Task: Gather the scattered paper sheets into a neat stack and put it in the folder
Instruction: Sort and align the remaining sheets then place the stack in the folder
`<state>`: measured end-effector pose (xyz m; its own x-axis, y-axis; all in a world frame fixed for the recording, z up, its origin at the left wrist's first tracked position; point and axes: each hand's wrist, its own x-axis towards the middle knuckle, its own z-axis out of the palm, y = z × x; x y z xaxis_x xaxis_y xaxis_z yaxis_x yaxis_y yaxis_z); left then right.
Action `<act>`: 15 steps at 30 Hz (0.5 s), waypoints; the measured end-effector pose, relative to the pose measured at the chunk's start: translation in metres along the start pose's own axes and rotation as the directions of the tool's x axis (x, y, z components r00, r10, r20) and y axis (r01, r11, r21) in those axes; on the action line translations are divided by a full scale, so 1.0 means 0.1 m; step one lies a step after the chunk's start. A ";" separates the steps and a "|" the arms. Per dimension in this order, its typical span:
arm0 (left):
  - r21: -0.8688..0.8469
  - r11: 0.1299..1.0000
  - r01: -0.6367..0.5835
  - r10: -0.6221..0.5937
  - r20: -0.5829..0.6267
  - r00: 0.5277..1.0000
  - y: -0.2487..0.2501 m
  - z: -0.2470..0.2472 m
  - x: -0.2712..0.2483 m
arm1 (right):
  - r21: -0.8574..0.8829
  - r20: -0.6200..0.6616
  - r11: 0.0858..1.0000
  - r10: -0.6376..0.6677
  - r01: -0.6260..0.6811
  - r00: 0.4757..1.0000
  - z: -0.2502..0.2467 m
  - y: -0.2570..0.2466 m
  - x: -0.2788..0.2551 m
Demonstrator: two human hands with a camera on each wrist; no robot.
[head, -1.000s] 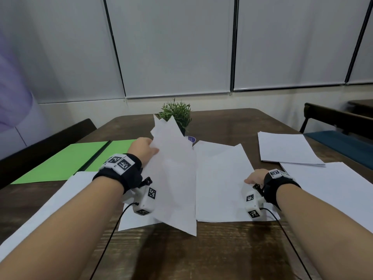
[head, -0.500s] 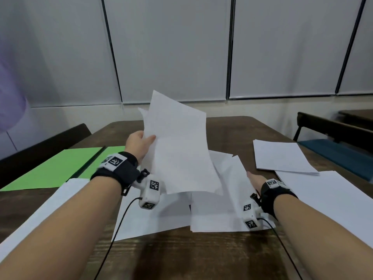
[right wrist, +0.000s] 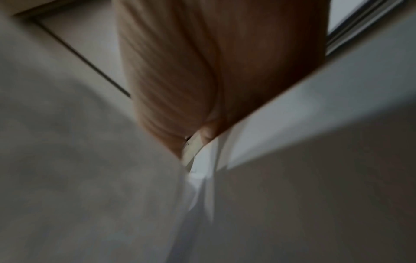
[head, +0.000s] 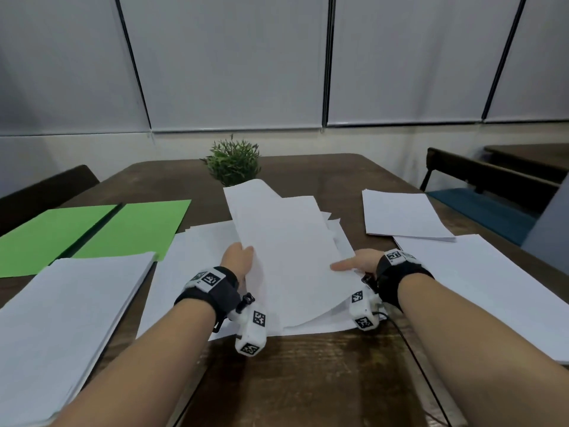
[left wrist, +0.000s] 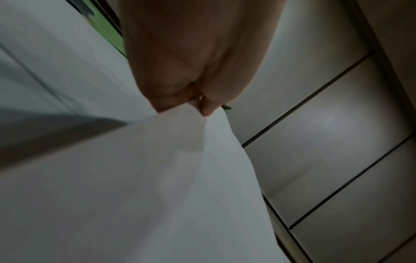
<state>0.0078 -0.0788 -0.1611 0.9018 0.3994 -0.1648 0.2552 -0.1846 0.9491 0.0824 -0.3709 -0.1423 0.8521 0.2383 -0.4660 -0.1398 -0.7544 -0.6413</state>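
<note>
While both hands were on the middle pile, the relation I logged first was this: the folder (head: 92, 232) lay off to the left and farther up the bench (head: 308, 380), toward its far-left corner, so my left hand (head: 237, 260) was the nearer one to it.

Item, held sheets (head: 283, 257): white, blank, several together and fanned unevenly, long axis running from the near edge toward the far edge, far end tilted up off the pile. Left hand pinched the left edge, thumb over the top; the left wrist view showed the fingertips (left wrist: 208, 106) closed on the paper (left wrist: 157, 178). Right hand (head: 360, 263) held the right edge, thumb on top and fingers hidden under the sheets; the right wrist view was blurred but showed paper (right wrist: 202, 178) between thumb and fingers.

Item, loose sheets (head: 197, 272) beneath: flat at the middle of the near edge, corners misaligned.

Item, left pile (head: 61, 318): near-left corner, square.

Item, small pile (head: 403, 217) and large pile (head: 492, 288): right edge, not yet gathered.

Item, folder: green, open flat, dark spine down the middle, nothing on it.

Item, potted plant (head: 232, 161): far centre, just behind the held sheets.

Judgement: gathering was only partly done; paper that thin would likely sag and slip when carried left.
</note>
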 end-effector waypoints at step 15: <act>0.145 0.978 0.150 -0.162 0.072 0.984 0.01 -0.23 -0.46 | 0.026 0.199 0.971 -0.238 0.238 0.951 0.06 -0.01 -0.12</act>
<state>-0.0420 -0.0767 -0.1465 0.8714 0.3581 -0.3353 0.4357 -0.2507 0.8645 0.0693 -0.3689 -0.1401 0.7433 0.5277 -0.4113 0.0541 -0.6602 -0.7492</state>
